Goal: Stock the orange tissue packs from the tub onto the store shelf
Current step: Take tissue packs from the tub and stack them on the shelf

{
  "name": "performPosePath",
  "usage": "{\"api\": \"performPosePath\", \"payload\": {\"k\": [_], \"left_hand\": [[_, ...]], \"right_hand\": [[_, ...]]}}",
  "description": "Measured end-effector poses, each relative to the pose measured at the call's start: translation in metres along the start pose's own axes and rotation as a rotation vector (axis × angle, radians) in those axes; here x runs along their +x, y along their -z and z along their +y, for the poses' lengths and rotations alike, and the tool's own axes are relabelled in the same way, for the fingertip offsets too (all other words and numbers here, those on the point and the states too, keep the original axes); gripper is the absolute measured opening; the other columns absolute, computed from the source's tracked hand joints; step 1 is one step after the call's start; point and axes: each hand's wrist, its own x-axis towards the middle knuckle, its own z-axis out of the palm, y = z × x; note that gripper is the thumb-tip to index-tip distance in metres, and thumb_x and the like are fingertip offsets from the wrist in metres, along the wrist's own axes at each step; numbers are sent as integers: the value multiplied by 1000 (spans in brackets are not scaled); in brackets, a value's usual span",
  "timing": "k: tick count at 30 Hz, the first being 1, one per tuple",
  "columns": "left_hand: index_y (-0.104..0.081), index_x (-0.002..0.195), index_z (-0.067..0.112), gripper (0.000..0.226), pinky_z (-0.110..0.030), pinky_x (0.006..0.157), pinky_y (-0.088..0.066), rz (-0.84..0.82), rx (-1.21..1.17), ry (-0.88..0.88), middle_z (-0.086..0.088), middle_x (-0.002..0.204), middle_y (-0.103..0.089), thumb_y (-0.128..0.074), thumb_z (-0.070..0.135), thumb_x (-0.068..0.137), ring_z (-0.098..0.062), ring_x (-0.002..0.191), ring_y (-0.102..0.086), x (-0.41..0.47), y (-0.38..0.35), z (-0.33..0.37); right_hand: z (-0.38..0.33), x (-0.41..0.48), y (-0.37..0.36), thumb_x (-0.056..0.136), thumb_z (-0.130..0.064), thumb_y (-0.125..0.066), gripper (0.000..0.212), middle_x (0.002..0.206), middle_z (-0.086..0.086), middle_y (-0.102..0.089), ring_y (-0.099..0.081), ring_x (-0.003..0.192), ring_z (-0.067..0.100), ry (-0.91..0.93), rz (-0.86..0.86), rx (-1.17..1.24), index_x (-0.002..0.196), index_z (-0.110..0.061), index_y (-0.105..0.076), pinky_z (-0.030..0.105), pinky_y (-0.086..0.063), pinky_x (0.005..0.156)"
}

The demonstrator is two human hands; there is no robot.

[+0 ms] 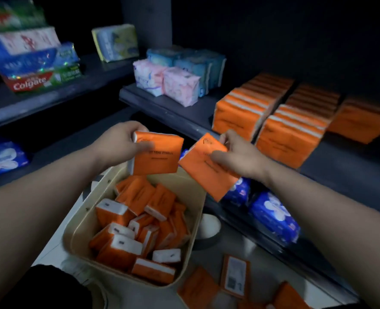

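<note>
Though pack print blurs past reading, left grip (pixel 117 141) clasps orange pack (pixel 160 157), right grip (pixel 240 157) pinches second pack (pixel 202 172), above tub (pixel 79 224); stocked rows (pixel 240 114) on shelf (pixel 180 112) dim; floor packs (pixel 235 275) cut off.

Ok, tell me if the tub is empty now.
No, the tub holds a loose pile of orange tissue packs, and the left hand and right hand each grip one more.

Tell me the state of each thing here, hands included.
Left hand: gripping an orange pack above the tub.
Right hand: gripping another orange pack, tilted.
Tub: open, partly filled with jumbled packs.
Shelf rows: orange packs upright, lined up.
Floor packs: lying loose beside the tub.
</note>
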Motion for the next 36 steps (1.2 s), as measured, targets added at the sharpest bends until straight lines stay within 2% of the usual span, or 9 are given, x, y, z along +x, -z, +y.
{"api": "performPosePath", "payload": {"k": [4, 8, 12, 17, 19, 25, 28, 30, 36], "left_hand": [[-63, 93, 21, 29, -30, 78, -47, 8, -109, -73, 2, 83, -65, -77, 32, 69, -15, 75, -59, 1, -11, 62], [-63, 89, 22, 37, -32, 80, -48, 1, -168, -187, 3, 81, -66, -69, 45, 60, -14, 75, -60, 8, -31, 134], [-60, 93, 20, 22, -27, 74, -47, -8, -207, -291, 1, 82, -64, -75, 25, 77, -13, 75, -58, 20, -67, 204], [-62, 98, 19, 21, -24, 60, -47, -59, -232, -377, 6, 76, -61, -72, 24, 80, -11, 69, -59, 43, -118, 277], [-63, 102, 19, 24, -21, 62, -46, -81, -199, -427, 6, 82, -62, -72, 25, 81, -10, 72, -59, 53, -140, 302], [-58, 124, 20, 47, -20, 86, -42, -175, 62, -513, -2, 122, -62, -70, 35, 81, -18, 108, -59, 90, -203, 348], [-54, 129, 21, 49, -17, 85, -37, -217, 162, -527, -1, 135, -54, -69, 33, 84, -19, 118, -53, 108, -231, 359], [-52, 132, 19, 50, -17, 89, -34, -224, 228, -532, -4, 139, -50, -68, 27, 85, -21, 122, -50, 119, -248, 364], [-54, 122, 16, 43, -27, 92, -40, -227, 330, -549, -8, 130, -53, -69, 19, 82, -25, 117, -52, 153, -285, 364]], "right_hand": [[1, -32, 72, 74, -30, -68, 31, 71, -4, -52, -49, 63, 14, -1, 134, 20, 88, -18, -43, 31, -38, 58], [24, -65, 143, 77, -24, -67, 26, 74, -2, -56, -54, 65, 16, -64, 320, 18, 89, -16, -45, 29, -41, 57], [59, -92, 201, 78, -29, -66, 33, 79, 1, -57, -53, 67, 16, -175, 506, -21, 99, -11, -49, 28, -39, 53], [108, -112, 260, 83, -36, -61, 48, 104, 10, -56, -58, 98, 30, -314, 687, -120, 117, -4, -48, 31, -42, 73], [127, -117, 278, 83, -39, -60, 54, 113, 12, -58, -57, 103, 31, -358, 722, -130, 122, -4, -48, 32, -43, 78], [172, -112, 308, 71, -44, -63, 60, 107, 4, -62, -61, 96, 25, -416, 806, -52, 119, -13, -47, 36, -50, 80], [188, -104, 311, 74, -44, -62, 56, 101, 0, -61, -61, 89, 22, -418, 796, -53, 118, -14, -46, 31, -47, 68], [199, -99, 310, 79, -39, -63, 53, 98, -2, -56, -56, 84, 19, -424, 791, -51, 120, -12, -43, 27, -39, 66], [221, -87, 304, 85, -31, -61, 48, 100, 0, -50, -52, 88, 20, -384, 785, -36, 120, -9, -37, 30, -37, 74]]}}
